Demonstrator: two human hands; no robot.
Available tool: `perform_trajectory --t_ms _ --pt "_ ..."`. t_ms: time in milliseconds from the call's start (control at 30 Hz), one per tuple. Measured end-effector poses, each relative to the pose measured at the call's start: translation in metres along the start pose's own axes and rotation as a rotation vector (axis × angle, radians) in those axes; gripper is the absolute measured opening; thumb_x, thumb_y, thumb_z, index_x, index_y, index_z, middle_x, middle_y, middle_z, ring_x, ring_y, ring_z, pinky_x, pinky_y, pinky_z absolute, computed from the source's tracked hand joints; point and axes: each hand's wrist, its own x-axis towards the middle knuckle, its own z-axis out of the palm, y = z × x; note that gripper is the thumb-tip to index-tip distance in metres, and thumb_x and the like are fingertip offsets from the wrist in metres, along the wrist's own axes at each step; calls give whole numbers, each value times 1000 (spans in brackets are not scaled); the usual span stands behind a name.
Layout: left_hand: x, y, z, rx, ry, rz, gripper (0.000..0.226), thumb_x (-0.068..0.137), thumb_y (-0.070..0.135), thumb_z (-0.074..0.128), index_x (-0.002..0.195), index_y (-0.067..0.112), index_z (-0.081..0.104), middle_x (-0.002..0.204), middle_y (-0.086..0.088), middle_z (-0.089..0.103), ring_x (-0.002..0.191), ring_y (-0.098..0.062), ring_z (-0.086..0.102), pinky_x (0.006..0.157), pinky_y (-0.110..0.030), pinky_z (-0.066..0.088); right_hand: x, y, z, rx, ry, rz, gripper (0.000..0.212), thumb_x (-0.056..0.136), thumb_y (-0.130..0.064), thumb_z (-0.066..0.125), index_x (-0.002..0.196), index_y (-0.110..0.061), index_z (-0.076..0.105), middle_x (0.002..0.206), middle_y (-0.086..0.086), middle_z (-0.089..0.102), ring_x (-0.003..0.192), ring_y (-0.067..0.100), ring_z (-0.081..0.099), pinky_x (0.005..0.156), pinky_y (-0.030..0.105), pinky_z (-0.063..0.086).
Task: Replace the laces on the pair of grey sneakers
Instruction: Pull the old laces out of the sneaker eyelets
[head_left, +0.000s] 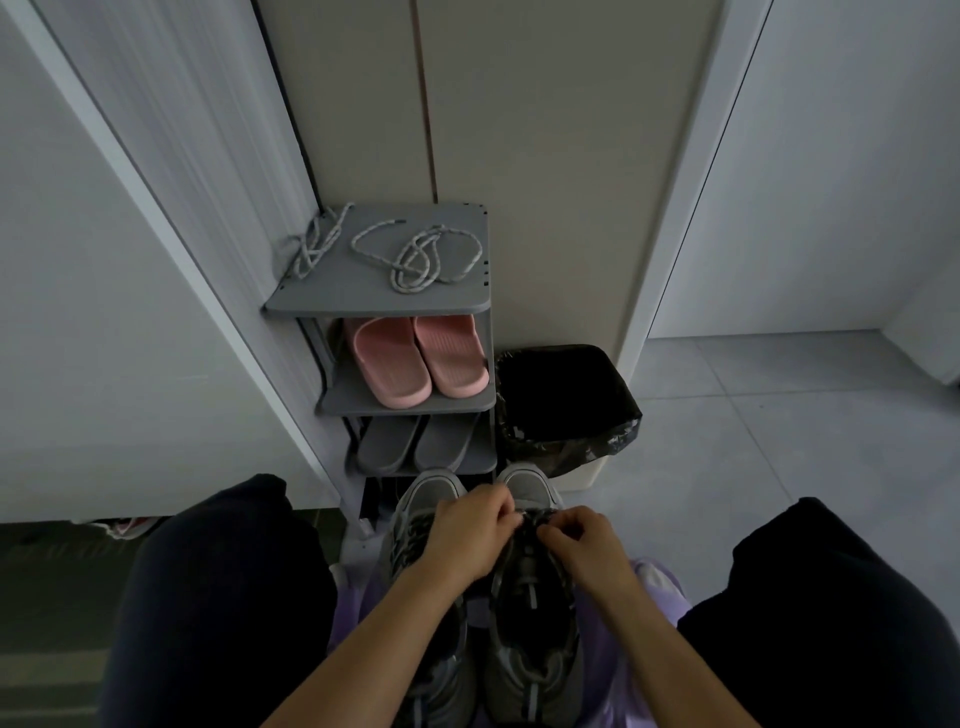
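Two grey sneakers (535, 670) stand side by side at 6 o'clock, between the person's knees, toes pointing to 12. Both hands meet over the right-hand shoe. The left hand (467, 535) and right hand (587, 545) each have curled fingers pinching the dark lace (531, 519) near the toe end of its lacing. At 12 o'clock from the shoes stands a rack (379, 304). Two pale laces (415, 254) lie loose on its top shelf, with pink slippers (415, 358) below and grey slippers (415, 441) under those. A bin (561, 405) sits at the rack's 3 o'clock.
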Motion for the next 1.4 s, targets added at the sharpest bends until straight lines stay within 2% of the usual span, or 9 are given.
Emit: perform_trajectory --t_ms 100,334,501,667,801,901,1135,1302,1402 --pt "-4 -2 10 158 -8 -11 24 97 32 38 108 15 50 112 -1 59 105 -20 54 94 -34 33 0 -2 -1 -11 -17 -26 17 80 -18 66 66 -23 56 77 2 62 66 10 55 55 16 36" --pt "7 5 -12 -3 61 0 20 93 33 48 96 14 54 100 -3 64 97 -21 58 89 -32 36 5 7 1 -19 -25 -2 16 79 -22 68 70 -24 55 93 12 62 75 17 56 62 21 38" --pt "-7 -1 10 184 15 -49 25 98 34 35 104 15 49 108 -2 57 104 -21 53 99 -37 32 6 7 1 -39 -24 -33 12 78 -24 66 70 -23 57 87 8 62 79 19 56 63 22 37" --pt "2 5 -20 -122 169 -50 17 94 28 48 83 15 52 83 -2 60 87 -22 59 89 -35 40 7 8 2 -14 -29 -28 17 78 -21 67 67 -25 55 86 8 62 75 19 55 65 24 39" --pt "6 4 -21 -133 28 -37 19 91 34 53 92 15 54 92 -4 62 93 -24 59 87 -36 42 8 9 2 -21 -39 -46 17 80 -20 66 67 -22 55 83 8 61 74 19 54 64 25 40" --pt "-3 -5 2 129 -77 -110 30 95 40 40 105 14 51 111 -5 59 107 -25 54 100 -40 33 9 11 3 -38 -30 -39 13 78 -25 66 70 -24 55 88 10 62 77 19 55 64 23 38" --pt "6 -2 -39 -104 240 -68 23 96 25 43 74 16 42 76 4 46 87 -24 55 81 -33 31 9 11 3 -17 -24 -55 20 80 -19 67 65 -23 55 86 10 61 71 16 55 58 16 37" --pt "0 -3 -18 27 -59 -95 31 93 43 43 100 14 53 97 -3 58 99 -22 56 93 -38 38 9 11 4 -54 -25 -80 17 80 -21 66 68 -21 55 85 8 61 71 16 54 59 17 37" --pt "-11 -2 9 179 20 -89 26 97 37 36 97 15 51 106 -3 60 102 -23 55 97 -37 31 10 10 5 -69 -12 -97 17 79 -22 66 66 -21 55 78 4 59 74 16 54 61 21 36"
